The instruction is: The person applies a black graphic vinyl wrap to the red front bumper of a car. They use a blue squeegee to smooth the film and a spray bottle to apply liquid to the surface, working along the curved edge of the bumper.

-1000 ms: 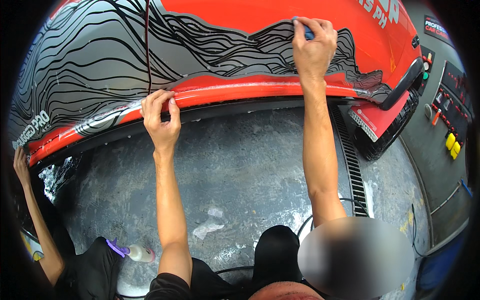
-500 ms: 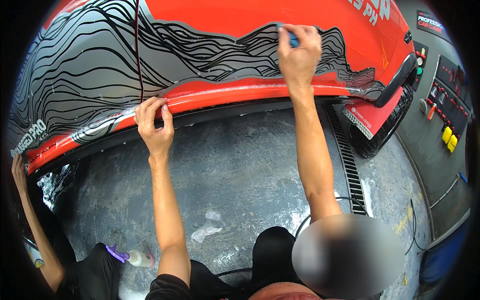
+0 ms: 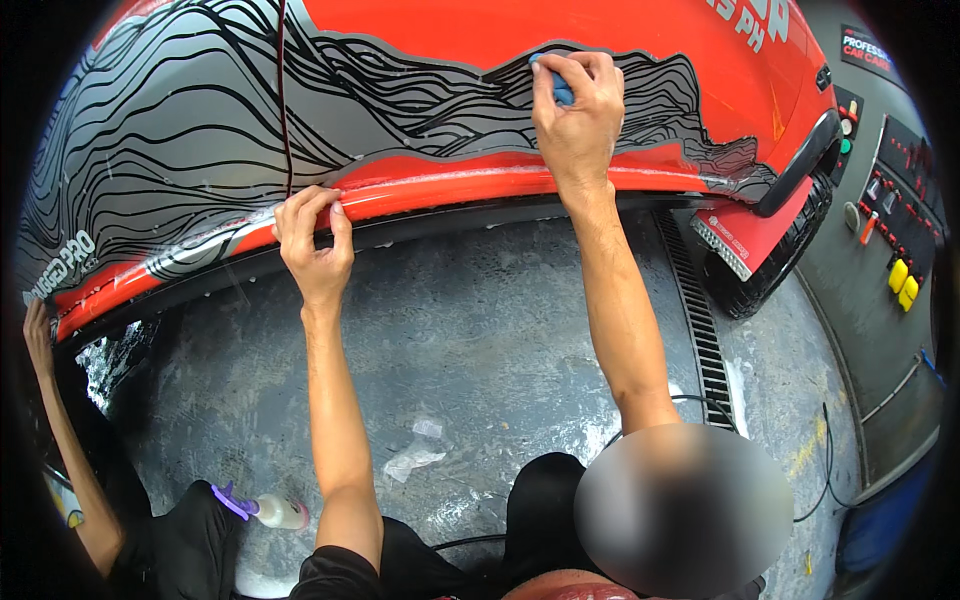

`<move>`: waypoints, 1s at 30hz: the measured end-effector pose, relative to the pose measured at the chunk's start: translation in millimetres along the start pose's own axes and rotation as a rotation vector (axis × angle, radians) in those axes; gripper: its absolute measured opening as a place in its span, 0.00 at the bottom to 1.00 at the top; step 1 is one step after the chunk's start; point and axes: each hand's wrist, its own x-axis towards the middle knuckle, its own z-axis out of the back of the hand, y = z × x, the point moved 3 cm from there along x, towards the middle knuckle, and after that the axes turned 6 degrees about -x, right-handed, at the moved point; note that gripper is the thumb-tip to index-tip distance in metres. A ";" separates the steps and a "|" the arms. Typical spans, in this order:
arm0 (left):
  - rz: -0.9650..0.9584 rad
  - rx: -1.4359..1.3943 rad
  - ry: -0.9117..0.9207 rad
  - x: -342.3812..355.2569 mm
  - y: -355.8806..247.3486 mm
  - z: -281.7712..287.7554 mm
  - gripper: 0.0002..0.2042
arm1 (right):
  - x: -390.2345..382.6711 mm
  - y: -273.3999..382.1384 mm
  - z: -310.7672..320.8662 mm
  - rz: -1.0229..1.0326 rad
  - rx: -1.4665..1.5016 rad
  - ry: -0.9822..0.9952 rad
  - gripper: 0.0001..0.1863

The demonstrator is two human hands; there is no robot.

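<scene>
The right hand (image 3: 582,118) grips a blue pad (image 3: 563,93) between thumb and fingers, against the patterned car panel (image 3: 200,130); the left hand (image 3: 317,250), half-curled, thumb apart, touches the red sill (image 3: 425,192).

A small blue pad (image 3: 564,93), partly covered, is held against the red car (image 3: 430,35), near the upper edge of its black-lined grey graphic (image 3: 180,92).
</scene>
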 end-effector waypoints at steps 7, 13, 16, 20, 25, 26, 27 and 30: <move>-0.043 -0.008 -0.022 2.9 -2.0 -2.6 0.07 | 3.6 0.5 2.4 0.036 -0.062 -0.029 0.04; -0.003 -0.002 0.008 -0.1 -0.1 -0.3 0.06 | 4.9 0.3 2.7 0.009 -0.082 -0.016 0.04; -0.002 0.001 0.007 -0.6 -1.3 -0.1 0.07 | 10.5 -12.7 9.2 -0.025 -0.179 -0.046 0.05; -0.003 -0.003 -0.008 -0.1 -2.4 -2.2 0.07 | 3.7 0.8 2.5 0.125 -0.079 0.001 0.05; -0.002 0.007 -0.007 0.6 -1.2 -1.7 0.07 | 0.1 -10.3 10.6 -0.032 -0.087 -0.019 0.04; -0.004 0.006 0.000 -0.4 -0.8 -1.2 0.07 | -6.1 -7.4 9.6 -0.007 -0.052 0.008 0.04; -0.006 0.004 0.007 -0.8 0.2 -0.8 0.07 | -7.9 -12.2 10.1 -0.016 -0.041 0.015 0.05; -0.034 0.004 -0.008 1.3 0.7 -2.4 0.08 | -3.6 -29.1 16.7 -0.167 -0.107 -0.034 0.05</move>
